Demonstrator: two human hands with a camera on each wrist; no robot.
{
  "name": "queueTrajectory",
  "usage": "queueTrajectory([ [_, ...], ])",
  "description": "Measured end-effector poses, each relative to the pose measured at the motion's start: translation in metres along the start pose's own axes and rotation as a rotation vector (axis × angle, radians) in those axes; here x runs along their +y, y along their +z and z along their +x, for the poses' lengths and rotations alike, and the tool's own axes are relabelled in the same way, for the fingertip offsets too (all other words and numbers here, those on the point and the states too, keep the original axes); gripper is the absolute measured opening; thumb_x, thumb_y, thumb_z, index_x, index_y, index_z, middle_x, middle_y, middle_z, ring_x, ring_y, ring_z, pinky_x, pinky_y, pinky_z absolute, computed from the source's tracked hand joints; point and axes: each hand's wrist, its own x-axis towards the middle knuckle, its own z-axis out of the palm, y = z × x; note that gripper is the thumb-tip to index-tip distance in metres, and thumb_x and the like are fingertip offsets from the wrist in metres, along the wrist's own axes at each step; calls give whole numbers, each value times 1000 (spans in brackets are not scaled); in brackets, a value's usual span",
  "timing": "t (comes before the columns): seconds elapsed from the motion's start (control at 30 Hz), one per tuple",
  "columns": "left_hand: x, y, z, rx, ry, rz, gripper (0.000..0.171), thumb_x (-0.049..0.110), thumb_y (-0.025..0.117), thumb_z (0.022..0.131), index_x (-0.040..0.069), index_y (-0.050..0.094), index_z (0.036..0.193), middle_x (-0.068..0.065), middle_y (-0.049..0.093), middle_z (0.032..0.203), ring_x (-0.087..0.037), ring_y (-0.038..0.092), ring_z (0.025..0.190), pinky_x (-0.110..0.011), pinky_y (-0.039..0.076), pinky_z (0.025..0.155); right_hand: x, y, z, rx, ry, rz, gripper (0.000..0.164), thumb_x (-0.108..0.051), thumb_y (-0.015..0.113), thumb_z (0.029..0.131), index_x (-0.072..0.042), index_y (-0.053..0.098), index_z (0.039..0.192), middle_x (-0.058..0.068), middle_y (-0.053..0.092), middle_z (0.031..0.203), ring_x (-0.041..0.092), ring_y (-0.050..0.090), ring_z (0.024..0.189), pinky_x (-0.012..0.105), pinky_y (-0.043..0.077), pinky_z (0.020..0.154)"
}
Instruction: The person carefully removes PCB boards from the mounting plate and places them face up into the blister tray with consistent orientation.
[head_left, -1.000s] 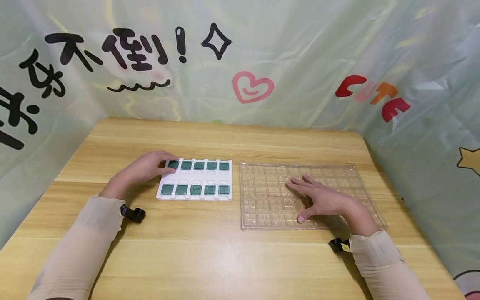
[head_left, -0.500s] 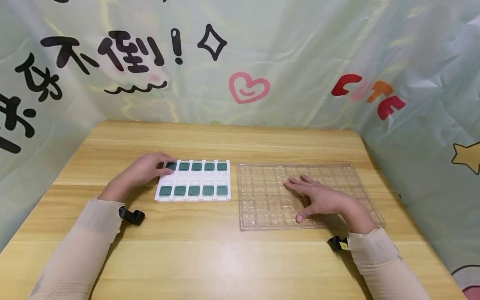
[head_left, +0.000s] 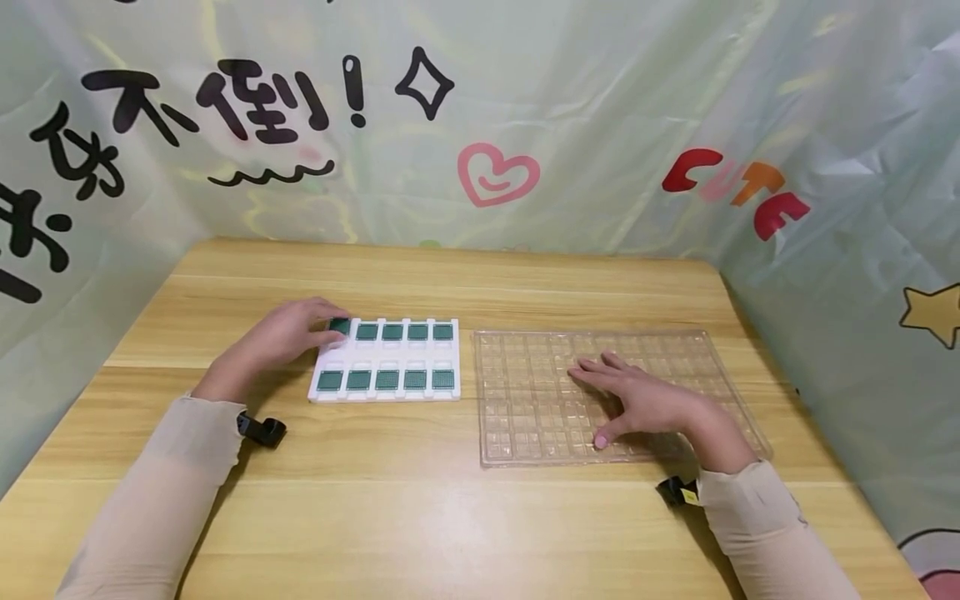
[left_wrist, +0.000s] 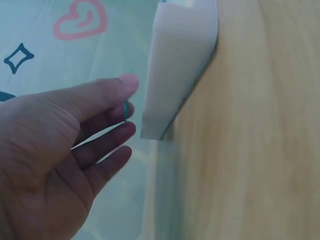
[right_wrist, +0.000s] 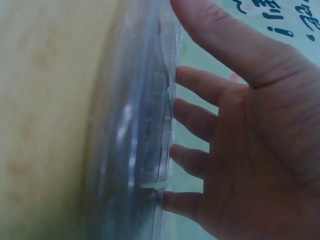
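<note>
A white tray (head_left: 384,357) with two rows of green square chips (head_left: 387,380) lies left of centre on the table. At its far left corner, my left hand (head_left: 294,332) pinches one green chip (left_wrist: 126,111) between thumb and finger; its thin edge shows just off the tray's white side (left_wrist: 175,65) in the left wrist view. On the right lies a clear plastic tray (head_left: 517,400) moulded into many small pockets. My right hand (head_left: 648,398) rests on it with spread fingers, fingertips (right_wrist: 186,114) at its top surface.
Both trays sit side by side on a wooden table (head_left: 420,517), a narrow gap between them. A printed curtain (head_left: 600,108) stands behind the table and along both sides. Each wrist carries a small black camera (head_left: 262,430).
My left hand has risen slightly, and the corner chip has come up from its pocket with it. The right hand stays on the clear tray. The head view has shifted a little.
</note>
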Motion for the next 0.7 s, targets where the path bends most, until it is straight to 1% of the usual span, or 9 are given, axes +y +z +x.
queueTrajectory([
  [0.17,7,-5,-2,27,12,12,44,29,67,95,9,61,133,-20,53,135,-42,47,125,-59,36,102,1,1,1,4,-7,-10,108,-59,78,68,-17,30,155,10,17,161,45,-1,145,73,10,106],
  [0.4,23,-11,-1,94,48,28,41,23,70,93,5,63,129,-16,59,127,-34,56,113,-54,45,95,0,1,1,11,-7,-15,108,-59,79,68,-17,30,155,11,18,161,45,-1,145,73,10,106],
  [0.7,45,-12,2,131,114,16,40,22,71,92,5,64,127,-14,61,120,-31,58,105,-50,48,87,-2,0,0,4,-3,-21,107,-58,79,68,-17,30,155,11,18,161,45,0,145,73,11,106],
])
